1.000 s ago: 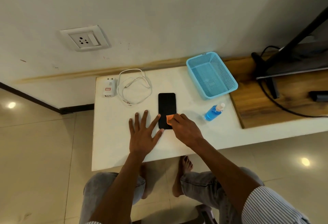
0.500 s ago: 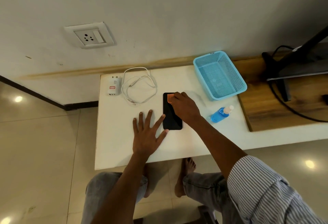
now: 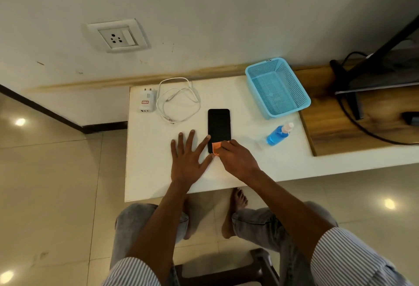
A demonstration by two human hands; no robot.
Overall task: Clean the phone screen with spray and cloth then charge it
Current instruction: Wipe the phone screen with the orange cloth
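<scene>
Right hand [image 3: 235, 161] pinched small orange cloth [image 3: 215, 147] against near end of flat black phone [image 3: 219, 129] on white table [image 3: 149, 172], back from far end half second before; left hand [image 3: 188, 158] flat, fingers spread, steadying phone's edge; wiping strokes ongoing; charging not begun.

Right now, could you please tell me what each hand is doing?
Left hand: open, fingers spread flat on the table beside the phone.
Right hand: holding the orange cloth on the phone.
</scene>
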